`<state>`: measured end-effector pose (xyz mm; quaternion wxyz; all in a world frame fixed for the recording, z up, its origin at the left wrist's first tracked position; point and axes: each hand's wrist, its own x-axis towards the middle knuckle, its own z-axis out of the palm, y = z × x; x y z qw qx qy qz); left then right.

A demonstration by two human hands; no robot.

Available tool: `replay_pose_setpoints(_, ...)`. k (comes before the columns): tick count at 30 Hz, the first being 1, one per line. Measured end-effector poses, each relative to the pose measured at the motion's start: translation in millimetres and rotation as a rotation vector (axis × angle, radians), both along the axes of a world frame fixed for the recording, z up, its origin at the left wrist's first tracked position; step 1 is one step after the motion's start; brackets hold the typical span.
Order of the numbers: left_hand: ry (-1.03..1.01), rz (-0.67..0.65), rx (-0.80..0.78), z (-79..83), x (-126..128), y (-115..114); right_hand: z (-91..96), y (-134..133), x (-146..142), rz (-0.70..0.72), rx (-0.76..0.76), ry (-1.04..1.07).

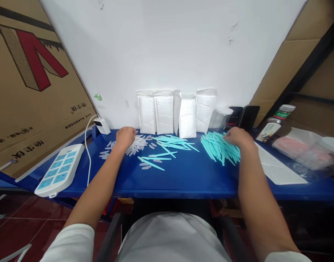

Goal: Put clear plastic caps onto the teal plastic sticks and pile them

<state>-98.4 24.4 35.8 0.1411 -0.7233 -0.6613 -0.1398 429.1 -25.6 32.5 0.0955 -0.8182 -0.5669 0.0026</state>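
Turquoise sticks [220,148] are heaped on the tabletop [188,182] at the right hand [239,137] and pale pieces [136,145] at the left hand [125,136], seemingly for easy reach, though whether anything is pinched in either grip cannot be told, while white packets [165,114] are leaned against the wall [169,43], apparently for support.

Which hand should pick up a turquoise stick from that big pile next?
Probably the right hand: its fingers are right at the big turquoise pile, while the left hand is farther off, beside the pale pieces.
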Motion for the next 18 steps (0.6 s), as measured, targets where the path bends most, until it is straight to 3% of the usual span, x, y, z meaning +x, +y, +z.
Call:
replay_pose_setpoints(3,0.049,0.008,-0.091,-4.0,-3,6,1.8,3,-9,0.072,0.124,-0.045)
replay_pose_setpoints(5,0.049,-0.009,-0.104,-6.4,-5,10,2.4,6,-28,0.242,0.273,-0.032)
replay_pose_setpoints(7,0.027,-0.031,-0.086,-8.9,-7,12,-1.3,8,-55,0.436,0.374,0.115)
replay_pose_setpoints(9,0.004,-0.049,-0.077,-11.8,-9,13,-10.8,10,-87,0.633,0.364,0.206)
replay_pose_setpoints(12,0.002,-0.077,-0.059,-15.5,-8,12,-29.8,12,-130,0.837,0.371,0.181)
replay_pose_setpoints(18,-0.067,-0.292,0.009,-16.8,8,7,-47.1,10,-171,1.010,0.350,0.115)
